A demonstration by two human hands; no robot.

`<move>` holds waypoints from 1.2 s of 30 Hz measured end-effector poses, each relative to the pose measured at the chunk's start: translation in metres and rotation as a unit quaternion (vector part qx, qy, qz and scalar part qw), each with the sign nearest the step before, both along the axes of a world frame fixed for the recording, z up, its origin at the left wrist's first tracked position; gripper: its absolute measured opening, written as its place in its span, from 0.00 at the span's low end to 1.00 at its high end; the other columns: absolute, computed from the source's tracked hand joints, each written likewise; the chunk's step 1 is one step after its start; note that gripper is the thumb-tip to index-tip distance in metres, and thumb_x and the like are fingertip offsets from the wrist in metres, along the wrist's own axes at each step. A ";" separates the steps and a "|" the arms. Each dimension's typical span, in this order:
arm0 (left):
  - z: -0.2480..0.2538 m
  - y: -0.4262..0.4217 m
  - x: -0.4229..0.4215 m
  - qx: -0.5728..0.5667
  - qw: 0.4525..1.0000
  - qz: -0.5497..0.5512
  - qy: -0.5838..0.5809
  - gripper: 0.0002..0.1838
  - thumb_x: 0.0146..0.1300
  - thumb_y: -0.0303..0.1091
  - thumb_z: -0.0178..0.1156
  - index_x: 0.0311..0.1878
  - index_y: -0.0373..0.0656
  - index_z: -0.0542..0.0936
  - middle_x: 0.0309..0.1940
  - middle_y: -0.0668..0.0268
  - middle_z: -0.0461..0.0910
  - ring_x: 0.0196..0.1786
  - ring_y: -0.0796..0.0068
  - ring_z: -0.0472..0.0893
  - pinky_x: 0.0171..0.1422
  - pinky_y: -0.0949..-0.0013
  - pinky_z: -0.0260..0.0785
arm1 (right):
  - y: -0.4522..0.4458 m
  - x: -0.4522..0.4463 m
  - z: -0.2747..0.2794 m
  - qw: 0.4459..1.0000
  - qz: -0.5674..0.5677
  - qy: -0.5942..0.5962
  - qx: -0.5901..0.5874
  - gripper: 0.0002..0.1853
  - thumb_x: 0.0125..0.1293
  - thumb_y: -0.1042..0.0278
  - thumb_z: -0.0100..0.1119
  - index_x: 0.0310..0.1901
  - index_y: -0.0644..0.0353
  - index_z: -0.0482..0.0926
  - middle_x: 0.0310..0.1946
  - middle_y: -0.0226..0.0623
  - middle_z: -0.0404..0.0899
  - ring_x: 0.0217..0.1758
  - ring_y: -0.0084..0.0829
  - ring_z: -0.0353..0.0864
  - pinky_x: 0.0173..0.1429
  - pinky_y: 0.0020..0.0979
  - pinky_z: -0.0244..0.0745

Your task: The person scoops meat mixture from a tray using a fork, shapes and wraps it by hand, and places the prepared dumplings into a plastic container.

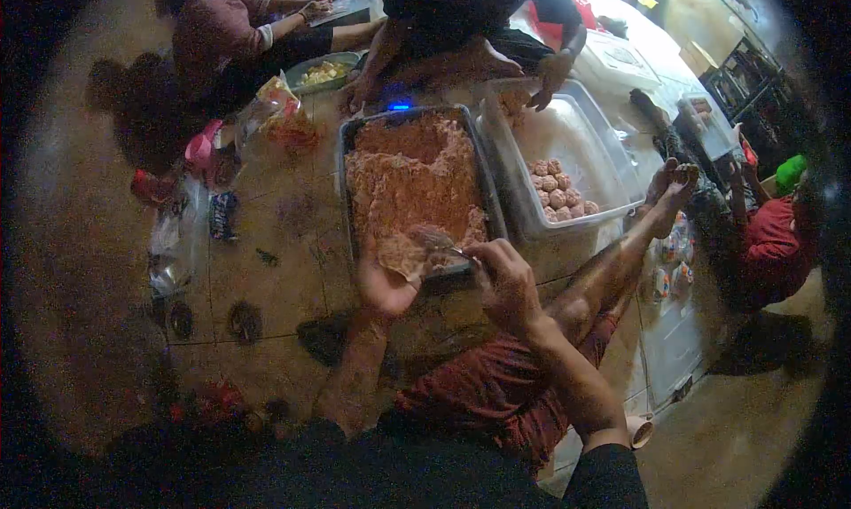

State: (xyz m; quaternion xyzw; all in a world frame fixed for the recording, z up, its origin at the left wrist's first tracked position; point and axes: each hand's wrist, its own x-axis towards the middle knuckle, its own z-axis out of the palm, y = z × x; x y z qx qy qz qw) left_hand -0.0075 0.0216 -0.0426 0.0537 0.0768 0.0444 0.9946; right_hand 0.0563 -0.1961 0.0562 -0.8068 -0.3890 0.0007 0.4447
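The left hand (387, 289) is lying open, palm up, bearing a pale flat piece (401, 256); just to its right, the right hand (503, 277) is gripping a metal utensil (456, 250) (its head is blurring) near that piece. Just beyond both hands, a dark-rimmed tray (344, 176) is holding a reddish mixture (412, 190). Farther right, a clear bin (585, 141) is holding piled balls (557, 192), and a co-worker's hand (551, 73) is hanging over its far side.

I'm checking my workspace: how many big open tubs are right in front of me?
2: the dark tub straight ahead, with reddish mixture, and the clear tub just right of it, with rounded balls. None seems hidden.
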 end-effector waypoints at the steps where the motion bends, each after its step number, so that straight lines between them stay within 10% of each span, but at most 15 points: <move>1: -0.006 -0.001 -0.001 0.000 1.000 -0.001 0.000 0.44 0.71 0.67 0.50 0.69 0.30 0.69 0.68 0.45 0.72 0.69 0.42 0.73 0.72 0.38 0.67 | 0.005 -0.003 0.000 0.999 -0.020 0.000 0.028 0.14 0.64 0.79 0.60 0.52 0.58 0.78 0.45 0.47 0.79 0.49 0.53 0.83 0.51 0.45 0.79; 10: 0.031 -0.016 -0.008 -0.129 0.987 -0.057 -0.074 0.47 0.71 0.71 0.45 0.70 0.31 0.68 0.65 0.42 0.75 0.65 0.43 0.76 0.69 0.38 0.70 | 0.013 -0.035 -0.020 0.998 -0.024 0.051 -0.017 0.13 0.64 0.81 0.59 0.50 0.63 0.78 0.44 0.52 0.79 0.45 0.55 0.82 0.48 0.45 0.78; 22: 0.018 0.009 -0.003 0.060 0.996 0.013 0.066 0.47 0.75 0.69 0.35 0.62 0.24 0.73 0.61 0.37 0.76 0.65 0.41 0.76 0.71 0.42 0.70 | -0.015 -0.004 -0.030 0.999 0.039 -0.008 -0.031 0.11 0.60 0.77 0.65 0.45 0.57 0.81 0.42 0.45 0.79 0.44 0.51 0.82 0.47 0.44 0.79; 24: 0.006 0.036 -0.015 -0.012 0.986 -0.021 -0.166 0.46 0.76 0.68 0.35 0.60 0.25 0.74 0.59 0.37 0.78 0.62 0.43 0.79 0.67 0.44 0.74 | -0.024 0.012 -0.004 0.998 0.042 0.001 -0.036 0.12 0.60 0.76 0.64 0.46 0.54 0.81 0.42 0.44 0.78 0.45 0.52 0.82 0.47 0.45 0.79; 26: 0.015 0.052 -0.026 0.104 0.984 0.119 0.088 0.45 0.77 0.67 0.33 0.58 0.25 0.75 0.55 0.39 0.81 0.56 0.45 0.82 0.61 0.47 0.78 | -0.031 0.024 0.015 0.982 -0.064 -0.003 -0.177 0.14 0.59 0.76 0.63 0.48 0.52 0.80 0.43 0.44 0.78 0.46 0.52 0.82 0.47 0.45 0.79; 36: 0.046 0.050 -0.049 0.182 0.971 0.101 0.120 0.45 0.76 0.68 0.39 0.64 0.26 0.72 0.58 0.40 0.78 0.60 0.47 0.80 0.63 0.48 0.76 | -0.018 0.039 -0.016 0.974 0.093 -0.036 -0.204 0.13 0.61 0.76 0.61 0.48 0.54 0.79 0.42 0.45 0.78 0.47 0.51 0.82 0.51 0.46 0.78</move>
